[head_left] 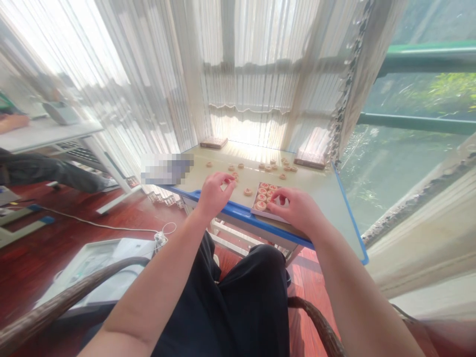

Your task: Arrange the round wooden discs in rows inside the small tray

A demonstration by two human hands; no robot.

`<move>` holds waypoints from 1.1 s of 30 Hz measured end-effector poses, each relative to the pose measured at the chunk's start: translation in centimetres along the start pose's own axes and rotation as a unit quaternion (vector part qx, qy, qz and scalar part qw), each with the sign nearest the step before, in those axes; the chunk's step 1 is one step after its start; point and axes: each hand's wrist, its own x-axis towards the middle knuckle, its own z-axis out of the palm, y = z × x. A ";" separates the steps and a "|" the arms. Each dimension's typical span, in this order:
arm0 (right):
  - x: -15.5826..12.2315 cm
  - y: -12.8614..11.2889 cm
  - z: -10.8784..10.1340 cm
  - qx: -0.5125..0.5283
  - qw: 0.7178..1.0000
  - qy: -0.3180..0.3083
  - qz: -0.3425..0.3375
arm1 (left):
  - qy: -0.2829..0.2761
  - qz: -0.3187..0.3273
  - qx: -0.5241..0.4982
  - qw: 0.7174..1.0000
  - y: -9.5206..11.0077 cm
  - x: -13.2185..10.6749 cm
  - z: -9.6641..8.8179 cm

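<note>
My left hand is curled near the table's front edge, fingertips pinched on a round wooden chess piece. My right hand rests on a shallow wooden box, fingers bent down onto the red-marked pieces lined up inside it. One loose piece lies between my hands. Several more round pieces are scattered farther back on the table.
The pale table has a blue rim and stands against sheer curtains. Two wooden boxes sit at the back, left and right. My legs in dark trousers, a wicker chair arm and a white device on the red floor are below.
</note>
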 end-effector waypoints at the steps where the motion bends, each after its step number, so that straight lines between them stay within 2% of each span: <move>1: 0.0 0.0 0.0 -0.001 1.000 0.001 0.002 | -0.015 0.007 0.028 0.999 -0.1 0.5 0.1; 5: 0.2 0.2 0.2 0.000 1.000 0.006 0.010 | -0.105 -0.012 0.138 0.985 0.2 2.1 0.8; 8: 0.3 0.4 0.4 0.000 1.000 0.007 0.001 | -0.134 -0.034 0.195 0.971 0.8 2.7 1.7; 15: 0.3 0.3 0.2 0.013 1.000 0.003 -0.011 | -0.100 -0.047 0.209 0.972 0.5 3.8 3.2; 19: 0.2 0.2 0.2 0.020 1.000 0.002 -0.004 | -0.141 -0.053 0.189 0.971 0.1 4.3 3.4; 21: 0.2 0.2 0.2 0.020 1.000 0.002 -0.002 | -0.153 -0.040 0.172 0.972 0.1 4.3 3.3; 28: -0.1 -0.1 -0.2 0.025 1.000 0.004 -0.004 | -0.144 0.060 0.127 0.980 0.3 3.9 3.2; 33: -0.2 0.2 -0.1 0.026 0.999 0.018 -0.008 | -0.134 0.068 0.130 0.980 0.2 3.8 3.6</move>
